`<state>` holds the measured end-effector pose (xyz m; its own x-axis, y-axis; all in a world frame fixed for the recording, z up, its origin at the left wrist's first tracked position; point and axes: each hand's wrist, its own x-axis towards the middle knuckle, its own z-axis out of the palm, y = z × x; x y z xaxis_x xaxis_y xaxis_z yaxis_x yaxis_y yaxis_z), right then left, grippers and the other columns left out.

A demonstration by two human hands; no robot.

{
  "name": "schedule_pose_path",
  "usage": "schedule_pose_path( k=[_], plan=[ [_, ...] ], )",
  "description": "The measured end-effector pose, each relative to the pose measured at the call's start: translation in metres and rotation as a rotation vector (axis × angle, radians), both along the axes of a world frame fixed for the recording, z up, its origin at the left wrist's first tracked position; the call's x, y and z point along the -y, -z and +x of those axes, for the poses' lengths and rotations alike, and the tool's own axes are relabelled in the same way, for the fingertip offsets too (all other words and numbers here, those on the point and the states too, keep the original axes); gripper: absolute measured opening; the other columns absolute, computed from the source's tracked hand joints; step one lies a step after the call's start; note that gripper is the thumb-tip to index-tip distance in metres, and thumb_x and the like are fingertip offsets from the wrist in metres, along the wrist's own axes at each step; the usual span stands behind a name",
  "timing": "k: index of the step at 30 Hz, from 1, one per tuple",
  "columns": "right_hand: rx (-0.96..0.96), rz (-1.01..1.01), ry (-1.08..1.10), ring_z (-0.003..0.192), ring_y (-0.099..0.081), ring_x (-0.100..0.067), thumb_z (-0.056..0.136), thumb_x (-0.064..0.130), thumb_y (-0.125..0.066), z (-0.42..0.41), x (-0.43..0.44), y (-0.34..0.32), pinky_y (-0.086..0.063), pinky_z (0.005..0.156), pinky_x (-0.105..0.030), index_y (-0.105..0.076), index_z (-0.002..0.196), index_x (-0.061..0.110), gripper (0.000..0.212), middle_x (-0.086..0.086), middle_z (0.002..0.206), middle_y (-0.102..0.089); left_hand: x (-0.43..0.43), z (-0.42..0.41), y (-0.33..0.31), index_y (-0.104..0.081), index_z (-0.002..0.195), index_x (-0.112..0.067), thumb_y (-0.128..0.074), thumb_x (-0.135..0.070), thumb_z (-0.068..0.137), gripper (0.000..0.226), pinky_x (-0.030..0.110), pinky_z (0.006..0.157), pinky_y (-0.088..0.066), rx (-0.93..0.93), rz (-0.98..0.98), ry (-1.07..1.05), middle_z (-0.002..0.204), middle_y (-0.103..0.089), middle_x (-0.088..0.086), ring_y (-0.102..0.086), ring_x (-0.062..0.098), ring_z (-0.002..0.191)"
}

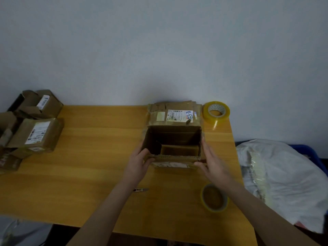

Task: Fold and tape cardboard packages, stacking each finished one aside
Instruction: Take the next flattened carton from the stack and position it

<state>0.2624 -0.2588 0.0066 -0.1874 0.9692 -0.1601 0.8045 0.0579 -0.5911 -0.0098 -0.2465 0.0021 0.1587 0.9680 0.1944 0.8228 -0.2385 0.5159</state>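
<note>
Left hand (138, 162) has hold of the near-left corner of the box (173, 137), thumb hooked over the rim and the other fingers curled round the outside. Right hand (211, 162) is flatter: fingers pretty much straight and lying along the box's right wall, thumb resting on the near flap (171, 164). It's a bit blurred, so I can't say how hard it's pressing. Both forearms come in from the near edge and angle toward each other, with the box between the palms.

The box sits on the table (88, 157), right of centre and toward the far side, mouth pointing straight up at my camera. Its long side runs left to right. The far flap (179, 115) is folded back flat with a shipping label showing, and the near flap is folded down toward me with a label too. Inside I can see the bottom flaps, not closed across the middle.

A tape roll (216, 112) lies just beside the far-right corner of the box. A second roll (214, 197) lies near my right forearm. A small cutter (141, 189) pokes out beside the left forearm. Taped packages (38, 134) are piled at the left edge, well apart from the box. A white plastic bag (284, 174) sits off the right end of the table.
</note>
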Motion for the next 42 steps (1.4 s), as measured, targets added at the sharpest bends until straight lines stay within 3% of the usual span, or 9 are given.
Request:
schedule_pose_path(
  k=[4,7,11,16,20,25,31,36,42],
  plan=[
    [0.027,0.035,-0.035,0.094,-0.062,-0.016,0.096,0.043,-0.046,0.006,-0.003,0.005,-0.053,0.082,-0.032,0.024,0.143,0.034,0.084,0.000,0.162,-0.005,-0.003,0.003,-0.002,-0.059,0.084,-0.009,-0.071,-0.010,0.082,0.013,0.040,0.087,-0.047,-0.107,-0.027,0.037,0.147,-0.038,0.016,-0.049,0.037,0.115],
    [0.069,0.049,-0.064,0.080,-0.061,-0.013,0.097,0.036,-0.048,0.005,-0.009,0.002,-0.052,0.069,-0.027,0.019,0.145,0.036,0.083,0.002,0.160,-0.013,-0.007,0.004,-0.006,-0.059,0.091,-0.007,-0.067,-0.011,0.086,0.010,0.042,0.099,-0.046,-0.130,-0.044,0.056,0.153,-0.024,0.018,-0.038,0.038,0.130],
    [0.072,0.045,-0.054,0.088,-0.061,-0.012,0.096,0.034,-0.053,0.004,-0.016,-0.009,-0.047,0.070,-0.021,0.004,0.153,0.028,0.081,0.001,0.156,-0.021,-0.008,0.004,-0.015,-0.061,0.095,-0.009,-0.064,-0.010,0.088,0.008,0.038,0.095,-0.049,-0.106,-0.053,0.035,0.158,-0.008,0.013,-0.038,0.037,0.134],
    [0.076,0.154,-0.040,0.080,-0.061,-0.011,0.094,0.026,-0.059,0.006,-0.018,-0.017,-0.054,0.068,-0.026,-0.013,0.153,0.027,0.075,-0.002,0.152,-0.031,0.009,0.008,-0.018,-0.069,0.092,-0.011,-0.068,-0.003,0.084,0.011,0.026,0.088,-0.049,0.020,0.029,-0.139,0.144,-0.036,0.009,-0.050,0.020,0.119],
    [0.174,0.205,-0.121,0.087,-0.061,-0.014,0.094,0.026,-0.059,0.008,-0.026,-0.025,-0.047,0.075,-0.022,-0.027,0.150,0.022,0.064,0.000,0.148,-0.032,0.007,0.007,-0.013,-0.070,0.097,-0.005,-0.067,0.002,0.083,0.017,0.036,0.088,-0.052,-0.029,0.032,-0.114,0.133,-0.054,0.009,-0.055,0.027,0.117],
    [0.198,0.139,-0.261,0.136,-0.037,-0.019,0.092,0.024,-0.062,-0.005,-0.044,-0.033,-0.039,0.107,-0.031,-0.030,0.150,0.016,0.067,0.001,0.157,-0.017,0.003,0.013,-0.016,-0.070,0.095,-0.004,-0.066,0.002,0.084,0.013,0.029,0.078,-0.052,-0.067,0.071,-0.025,0.138,-0.051,0.009,-0.059,0.024,0.112],
    [0.175,0.031,-0.221,0.142,-0.029,-0.019,0.094,0.035,-0.057,-0.005,-0.043,-0.025,-0.027,0.115,-0.032,-0.029,0.150,0.018,0.065,0.000,0.156,-0.029,-0.001,-0.001,-0.013,-0.072,0.087,-0.005,-0.073,-0.002,0.080,0.008,0.027,0.089,-0.050,-0.015,0.083,0.014,0.127,-0.054,0.011,-0.060,0.023,0.111],
    [0.220,0.036,-0.213,0.139,-0.031,-0.018,0.090,0.050,-0.056,0.003,-0.043,-0.017,-0.033,0.112,-0.035,-0.034,0.148,0.021,0.068,0.003,0.153,-0.031,0.000,0.002,-0.011,-0.074,0.088,-0.007,-0.075,-0.001,0.078,0.012,0.025,0.095,-0.044,0.048,0.153,0.008,0.118,-0.057,0.010,-0.053,0.010,0.107],
    [0.330,0.010,-0.228,0.135,-0.031,-0.017,0.088,0.059,-0.052,-0.005,-0.050,-0.024,-0.033,0.110,-0.035,-0.039,0.145,0.022,0.069,0.002,0.147,-0.034,-0.015,0.000,-0.019,-0.068,0.116,-0.016,-0.066,-0.006,0.087,0.031,0.032,0.099,-0.048,0.047,-0.098,0.102,0.122,-0.063,-0.002,-0.057,0.008,0.109]
  ],
)
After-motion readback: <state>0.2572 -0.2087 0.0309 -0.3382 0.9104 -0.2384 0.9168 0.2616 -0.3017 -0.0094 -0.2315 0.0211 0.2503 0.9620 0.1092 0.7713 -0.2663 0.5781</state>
